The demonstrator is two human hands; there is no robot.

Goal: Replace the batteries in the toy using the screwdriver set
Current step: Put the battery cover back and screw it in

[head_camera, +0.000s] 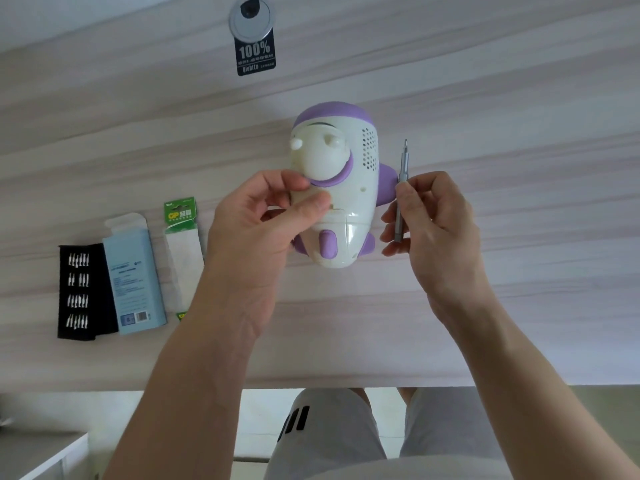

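Observation:
A white and purple toy lies on the wooden desk, underside facing me. My left hand rests on its left side, thumb and fingers pinching at the battery cover area. My right hand grips a slim grey screwdriver upright beside the toy's right purple wing, tip pointing away from me. A green battery pack lies left of the toy.
A black tray of screwdriver bits and a light blue box lie at the desk's left. A round cable grommet with a black label sits at the far edge. The desk's front edge runs above my knees.

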